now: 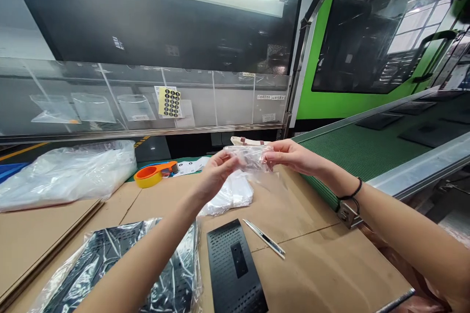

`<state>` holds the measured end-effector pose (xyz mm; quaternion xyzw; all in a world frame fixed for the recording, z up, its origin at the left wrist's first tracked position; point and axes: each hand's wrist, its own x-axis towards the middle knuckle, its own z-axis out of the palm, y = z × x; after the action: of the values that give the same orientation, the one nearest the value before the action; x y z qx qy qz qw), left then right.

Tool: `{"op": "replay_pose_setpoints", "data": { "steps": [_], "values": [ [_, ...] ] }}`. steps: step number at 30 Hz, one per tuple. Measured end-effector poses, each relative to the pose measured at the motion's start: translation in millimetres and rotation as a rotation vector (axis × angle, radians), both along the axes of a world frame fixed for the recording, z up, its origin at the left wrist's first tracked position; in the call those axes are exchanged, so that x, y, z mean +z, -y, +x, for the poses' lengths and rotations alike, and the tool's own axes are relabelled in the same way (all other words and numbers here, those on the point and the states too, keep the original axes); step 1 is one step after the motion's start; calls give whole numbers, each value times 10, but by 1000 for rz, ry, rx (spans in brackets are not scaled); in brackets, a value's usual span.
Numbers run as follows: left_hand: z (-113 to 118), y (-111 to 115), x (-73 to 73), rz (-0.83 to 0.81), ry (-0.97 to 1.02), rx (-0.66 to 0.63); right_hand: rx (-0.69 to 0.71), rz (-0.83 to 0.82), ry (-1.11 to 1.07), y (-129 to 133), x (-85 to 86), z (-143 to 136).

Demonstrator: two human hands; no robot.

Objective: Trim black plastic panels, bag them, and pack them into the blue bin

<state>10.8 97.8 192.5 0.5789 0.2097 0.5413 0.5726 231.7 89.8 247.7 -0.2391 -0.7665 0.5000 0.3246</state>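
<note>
Both hands pinch a small clear plastic bag [249,156] in mid-air: left hand [216,173] at its 9 o'clock edge, right hand [290,156] at 3 o'clock. The thin film looks slippery and could tear or drop onto the black perforated panel [235,269] at 6 o'clock.

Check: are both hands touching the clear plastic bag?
Touching. The head view shows left hand and right hand pinching the clear plastic bag between them.

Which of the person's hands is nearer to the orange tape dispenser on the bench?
Left. The left hand is just right of the tape dispenser; the right hand is farther right, across the clear bag both hold.
</note>
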Motion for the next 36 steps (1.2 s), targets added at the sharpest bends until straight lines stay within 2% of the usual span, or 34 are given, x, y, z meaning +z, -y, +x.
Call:
{"op": "replay_pose_setpoints", "data": {
  "steps": [2, 6, 8, 11, 13, 17, 20, 23, 26, 32, 36],
  "values": [
    [-85, 17, 55, 25, -8, 49, -37, 79, 72, 7, 71, 49],
    [-290, 51, 136, 160, -199, 155, -124, 320, 310, 17, 245, 98],
    [-359, 87, 170, 205, -282, 159, -156, 440, 379, 18, 304, 78],
    [-400, 174, 241, 299, -456, 147, -113, 568, 407, 35, 343, -5],
    [-402, 242, 314, 380, -598, 193, -46, 624, 425, 54, 346, -75],
    [-402, 349, 490, 588, -762, 343, 19, 643, 411, 74, 340, -175],
    [-449, 368, 593, 765, -951, 390, 16, 600, 347, 66, 350, -184],
    [-563, 358, 675, 816, -1139, 417, 3, 619, 340, 67, 371, -144],
    [-698, 360, 768, 854, -1232, 395, -3, 678, 455, 78, 384, -94],
    [-762, 347, 966, 952, -1286, 427, -25, 766, 544, 42, 471, -52],
    [-723, 369, 1186, 936, -1163, 419, -97, 746, 468, 41, 642, -52]
  ]
}}
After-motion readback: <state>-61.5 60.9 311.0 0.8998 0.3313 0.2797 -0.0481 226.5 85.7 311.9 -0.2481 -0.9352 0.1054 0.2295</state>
